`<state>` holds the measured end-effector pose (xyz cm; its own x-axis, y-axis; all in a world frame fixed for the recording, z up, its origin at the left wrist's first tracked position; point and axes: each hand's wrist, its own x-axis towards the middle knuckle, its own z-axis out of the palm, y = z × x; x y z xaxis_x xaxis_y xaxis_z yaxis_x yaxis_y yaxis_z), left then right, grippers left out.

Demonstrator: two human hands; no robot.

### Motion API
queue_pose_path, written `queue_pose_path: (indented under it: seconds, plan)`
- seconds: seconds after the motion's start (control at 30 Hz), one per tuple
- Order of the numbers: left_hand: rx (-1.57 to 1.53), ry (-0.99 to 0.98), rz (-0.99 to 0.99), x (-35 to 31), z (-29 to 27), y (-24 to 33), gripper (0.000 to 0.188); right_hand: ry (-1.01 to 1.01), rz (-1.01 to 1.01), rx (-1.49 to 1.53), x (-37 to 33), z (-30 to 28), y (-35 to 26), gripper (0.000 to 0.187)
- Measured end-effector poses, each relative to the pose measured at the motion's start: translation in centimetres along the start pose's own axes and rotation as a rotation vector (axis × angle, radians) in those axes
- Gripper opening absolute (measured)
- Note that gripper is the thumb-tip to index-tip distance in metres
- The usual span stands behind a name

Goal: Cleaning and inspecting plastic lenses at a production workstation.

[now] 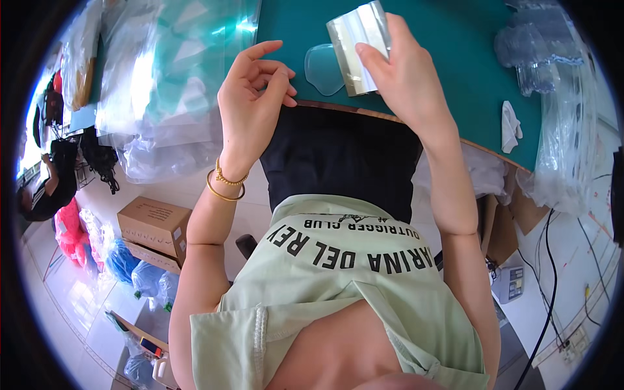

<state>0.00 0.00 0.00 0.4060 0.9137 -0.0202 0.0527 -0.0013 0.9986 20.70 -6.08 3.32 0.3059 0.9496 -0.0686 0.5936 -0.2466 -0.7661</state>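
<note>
My right hand [413, 75] grips a shiny, silvery, see-through rectangular piece of plastic film [359, 52], with the thumb pressed on its face. Whether the film is rolled or stacked, I cannot tell. Just left of it, a clear, rounded, flat plastic piece [322, 70] lies on the green table [442, 23]. At the table's near edge hangs my left hand [255, 91], its index finger stretched out and the other fingers loosely bent. Nothing shows in that hand, and it is apart from the film.
Clear plastic bags [156, 78] cover the table's left side. On the right lie more clear plastic [539, 45] and a crumpled white cloth or tissue [510, 127]. A cardboard box [153, 224] stands low on the left. A black cable [551, 286] runs down at the right.
</note>
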Motion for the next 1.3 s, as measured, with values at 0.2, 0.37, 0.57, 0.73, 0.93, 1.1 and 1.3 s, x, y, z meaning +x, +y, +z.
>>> queue_pose_path:
  seconds: [0.2, 0.37, 0.57, 0.73, 0.93, 1.1, 1.3]
  plan:
    - [0.103, -0.052, -0.092, 1.2, 0.5, 1.5, 0.031, -0.077, -0.141, -0.011, -1.2, 0.8, 1.3, 0.043]
    - [0.654, -0.232, 0.301, 2.8, 1.2, 4.3, 0.044, 0.265, 0.032, 0.335, -0.5, -6.5, 4.9, 0.033]
    - [0.947, -0.438, 0.567, 5.0, 4.5, 3.5, 0.035, 0.368, 0.255, -0.655, -0.3, -12.2, 9.6, 0.044]
    - [1.009, -0.488, 0.577, 5.8, 5.0, 3.3, 0.025, 0.514, -0.17, -0.476, 2.2, -16.0, 1.5, 0.028]
    - [0.961, -0.494, 0.601, 6.8, 5.2, 5.2, 0.021, 0.366, -0.63, -0.629, 15.1, -17.3, 1.6, 0.024]
    - [0.869, -0.249, 0.638, 9.2, 2.5, 10.1, 0.028, 0.024, -0.261, -0.654, 17.5, -17.8, -2.6, 0.029]
    - [0.82, 0.002, 0.506, 17.0, 2.2, 16.8, 0.039, 0.268, -0.576, -0.793, 16.7, -19.1, -1.3, 0.034]
